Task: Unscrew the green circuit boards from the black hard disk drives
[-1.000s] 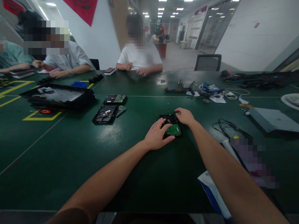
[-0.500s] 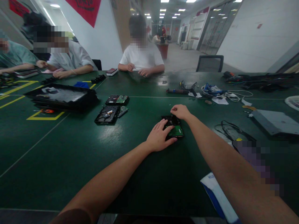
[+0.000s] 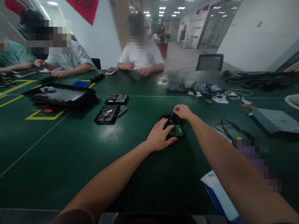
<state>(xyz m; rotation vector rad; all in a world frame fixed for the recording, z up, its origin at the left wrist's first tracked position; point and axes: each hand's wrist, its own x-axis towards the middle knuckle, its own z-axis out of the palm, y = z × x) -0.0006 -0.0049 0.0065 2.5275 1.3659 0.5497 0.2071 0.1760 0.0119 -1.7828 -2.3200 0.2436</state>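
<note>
A hard drive [image 3: 176, 130] lies on the green table, its green circuit board facing up at the near end and black casing at the far end. My left hand [image 3: 160, 133] rests across its left side with fingers spread and the thumb stretched past the near edge. At the drive's far right corner, my right hand [image 3: 182, 112] is closed in a pinch, just above the casing. Whatever sits between those fingertips is too small to make out. Left of my hands are another hard drive [image 3: 116, 99], a black drive casing [image 3: 106, 114] and a small circuit board [image 3: 122, 110].
Stacked black trays [image 3: 60, 95] stand at the left, near an orange-handled tool [image 3: 47, 110]. An electric screwdriver [image 3: 175, 90], bundled cables [image 3: 213, 89] and a grey metal box [image 3: 275, 119] lie to the right. A white-blue packet [image 3: 218, 194] is under my right forearm. People sit opposite.
My right hand has shifted slightly right along the drive's far corner, still pinched. My left hand and the drive stay in place.
</note>
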